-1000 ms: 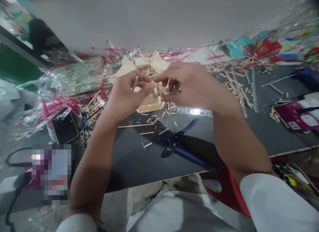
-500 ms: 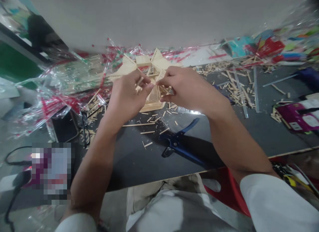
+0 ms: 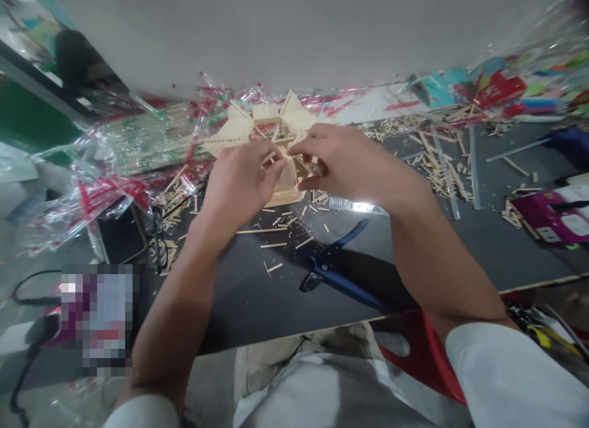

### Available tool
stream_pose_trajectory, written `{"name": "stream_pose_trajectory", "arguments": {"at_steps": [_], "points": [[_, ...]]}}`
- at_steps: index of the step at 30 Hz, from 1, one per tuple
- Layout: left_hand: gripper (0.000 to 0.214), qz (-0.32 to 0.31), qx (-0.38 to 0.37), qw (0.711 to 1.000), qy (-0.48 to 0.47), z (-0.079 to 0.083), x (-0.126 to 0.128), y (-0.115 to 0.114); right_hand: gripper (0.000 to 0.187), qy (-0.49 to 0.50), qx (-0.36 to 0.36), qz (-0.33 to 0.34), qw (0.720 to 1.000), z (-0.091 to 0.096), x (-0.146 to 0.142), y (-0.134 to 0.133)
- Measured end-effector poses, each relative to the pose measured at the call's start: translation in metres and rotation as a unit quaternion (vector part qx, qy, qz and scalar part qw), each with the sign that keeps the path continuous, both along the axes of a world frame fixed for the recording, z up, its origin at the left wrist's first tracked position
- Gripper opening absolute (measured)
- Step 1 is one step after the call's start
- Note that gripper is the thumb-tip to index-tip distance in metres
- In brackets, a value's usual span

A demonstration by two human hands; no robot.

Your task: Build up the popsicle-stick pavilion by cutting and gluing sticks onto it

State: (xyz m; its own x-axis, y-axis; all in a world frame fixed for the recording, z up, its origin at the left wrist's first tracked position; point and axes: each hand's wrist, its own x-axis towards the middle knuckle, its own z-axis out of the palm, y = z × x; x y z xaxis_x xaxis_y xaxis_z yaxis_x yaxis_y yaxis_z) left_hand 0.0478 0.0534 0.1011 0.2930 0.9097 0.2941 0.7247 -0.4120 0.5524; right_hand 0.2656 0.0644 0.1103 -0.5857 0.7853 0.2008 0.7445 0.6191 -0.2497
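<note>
A pale wooden model made of thin sticks (image 3: 265, 113), with fan-shaped panels and a ribbed front, stands at the back of the dark table. My left hand (image 3: 243, 176) is at its left front, fingers curled and thumb close to the forefinger. My right hand (image 3: 343, 161) reaches in from the right, thumb and fingers bent around the model's upper front edge. Both sets of fingertips nearly meet at the middle of the model. Whatever lies between them is too small to make out. The hands hide part of the model's sides.
Blue-handled cutters (image 3: 338, 275) lie on the table (image 3: 248, 305) before me, behind them a metal ruler (image 3: 359, 206). Stick offcuts (image 3: 435, 164) are scattered right and left. Crumpled clear wrap (image 3: 124, 152) fills the left; a black phone-like slab (image 3: 120, 235) lies near it. A purple box (image 3: 552, 216) is at right.
My left hand has shifted slightly right and down, its fingers closing a little more. My right hand stays nearly in place at the model. The whole view has drifted very slightly.
</note>
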Motion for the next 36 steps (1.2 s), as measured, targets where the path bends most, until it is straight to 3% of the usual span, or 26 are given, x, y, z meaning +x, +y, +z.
{"name": "stream_pose_trajectory", "arguments": {"at_steps": [10, 20, 24, 36], "points": [[0.028, 0.016, 0.036, 0.990, 0.135, -0.005, 0.005, -0.005, 0.013, 0.000, -0.013, -0.005, 1.000, 0.002, 0.002, 0.001], [0.028, -0.013, 0.027, 0.993, 0.113, -0.007, 0.004, -0.006, 0.015, 0.010, -0.018, -0.007, 1.000, 0.003, 0.002, 0.001], [0.030, -0.022, 0.033, 0.993, 0.112, -0.007, 0.003, -0.005, 0.024, 0.009, -0.018, -0.021, 1.000, 0.008, 0.004, 0.000], [0.024, -0.026, 0.037, 0.990, 0.133, -0.006, 0.004, -0.007, 0.014, 0.033, -0.016, 0.001, 0.999, 0.003, 0.004, 0.001]]}}
